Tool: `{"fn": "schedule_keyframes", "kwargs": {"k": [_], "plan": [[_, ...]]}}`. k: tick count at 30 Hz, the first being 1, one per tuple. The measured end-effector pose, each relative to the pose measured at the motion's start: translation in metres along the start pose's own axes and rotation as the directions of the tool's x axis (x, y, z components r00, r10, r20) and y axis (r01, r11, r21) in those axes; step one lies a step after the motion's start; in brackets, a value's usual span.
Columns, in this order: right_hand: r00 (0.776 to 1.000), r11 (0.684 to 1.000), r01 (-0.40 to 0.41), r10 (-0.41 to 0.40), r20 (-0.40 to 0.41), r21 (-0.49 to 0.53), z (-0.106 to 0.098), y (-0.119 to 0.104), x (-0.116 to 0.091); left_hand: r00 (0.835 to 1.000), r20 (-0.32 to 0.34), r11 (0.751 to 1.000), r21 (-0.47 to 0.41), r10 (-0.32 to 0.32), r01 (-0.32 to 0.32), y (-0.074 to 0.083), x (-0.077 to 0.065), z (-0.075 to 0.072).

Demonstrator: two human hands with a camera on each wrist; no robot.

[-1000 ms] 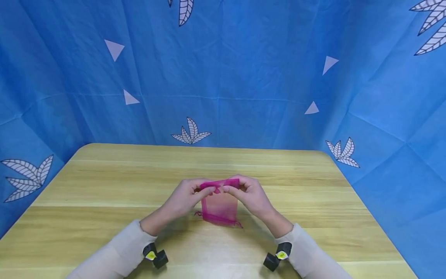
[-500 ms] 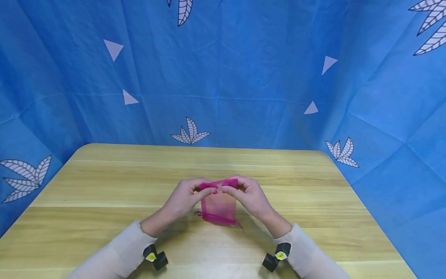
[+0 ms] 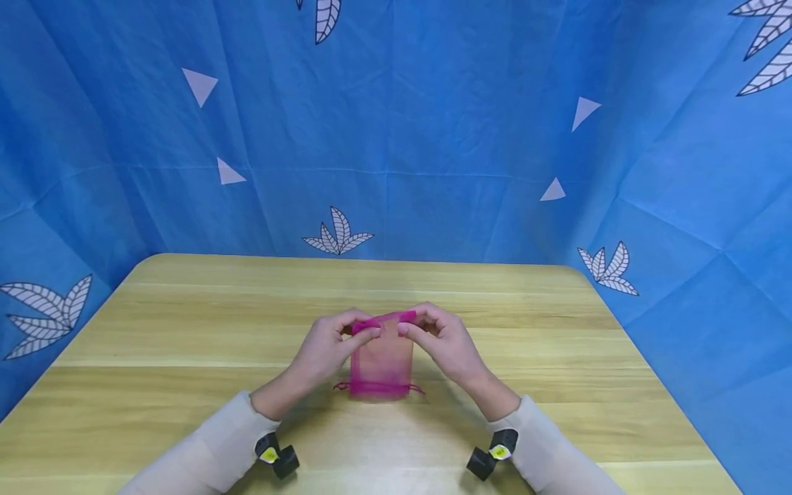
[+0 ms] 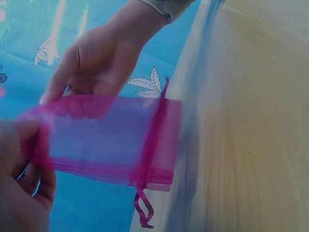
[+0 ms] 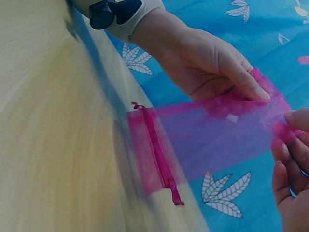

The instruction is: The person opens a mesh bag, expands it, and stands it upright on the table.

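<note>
**Holding the organza pouch upright by one end**

I have the pink organza drawstring pouch (image 3: 381, 361) lifted over the middle of the wooden table (image 3: 173, 330), pinched at its upper edge from both sides. My left hand (image 3: 326, 350) takes the left corner between thumb and forefinger; my right hand (image 3: 447, 347) does the same on the right corner. Both hands are clamped on the fabric, the other fingers loosely curled behind.

The pouch hangs straight down. Its drawstring end, with the ribbon (image 4: 143, 209) trailing out at the sides, is at the bottom, just at the tabletop; whether it touches the wood I cannot tell. So what I grip looks like the closed end, with the mouth pointing down.

I judge this to be the step of squaring the pouch up and stretching it flat between my hands. The next move probably calls for turning it over or shifting my grip to the drawstring end, one hand at a time so the thin mesh does not slip.

My wrists are low and near, forearms angled inward, sleeves (image 3: 216, 447) close to the table's near edge.
</note>
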State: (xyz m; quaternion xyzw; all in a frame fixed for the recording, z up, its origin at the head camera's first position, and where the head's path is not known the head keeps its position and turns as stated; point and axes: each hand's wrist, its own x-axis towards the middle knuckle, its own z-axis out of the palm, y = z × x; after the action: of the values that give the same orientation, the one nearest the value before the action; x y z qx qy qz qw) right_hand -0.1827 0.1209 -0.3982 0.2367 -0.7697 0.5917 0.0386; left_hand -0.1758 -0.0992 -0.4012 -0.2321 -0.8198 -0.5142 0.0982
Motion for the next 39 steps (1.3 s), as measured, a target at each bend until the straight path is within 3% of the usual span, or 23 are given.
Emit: {"fn": "schedule_keyframes", "kwargs": {"k": [5,11,14,18,26,32,39], "plan": [[0.998,1.0,0.004,-0.005,-0.061,-0.014,-0.003,-0.007,0.001,0.999,-0.036,1.0,0.012,-0.001,0.001,-0.001,0.001,0.0],[0.99,0.994,0.047,-0.06,-0.128,-0.102,-0.004,-0.036,-0.003,0.997,-0.073,0.999,0.033,-0.001,0.003,-0.001,0.001,-0.002],[0.984,0.986,0.09,-0.11,-0.138,-0.141,-0.005,-0.03,-0.002,0.996,-0.088,0.999,0.048,0.004,0.0,-0.002,0.001,-0.002],[0.972,0.964,0.185,-0.208,-0.107,-0.191,-0.004,-0.009,0.0,0.994,-0.104,0.997,0.075,0.03,-0.022,-0.003,0.001,-0.001],[0.942,0.904,0.314,-0.334,-0.022,-0.291,0.0,-0.003,-0.001,0.987,-0.117,0.99,0.104,0.112,-0.1,-0.003,0.001,0.0],[0.946,0.88,0.312,-0.324,0.026,-0.358,0.004,-0.003,-0.002,0.979,-0.1,0.98,0.115,0.176,-0.164,-0.004,0.001,0.002],[0.952,0.885,0.304,-0.3,0.067,-0.353,0.01,-0.002,-0.004,0.969,-0.078,0.964,0.148,0.233,-0.22,-0.004,-0.002,0.005]]}}
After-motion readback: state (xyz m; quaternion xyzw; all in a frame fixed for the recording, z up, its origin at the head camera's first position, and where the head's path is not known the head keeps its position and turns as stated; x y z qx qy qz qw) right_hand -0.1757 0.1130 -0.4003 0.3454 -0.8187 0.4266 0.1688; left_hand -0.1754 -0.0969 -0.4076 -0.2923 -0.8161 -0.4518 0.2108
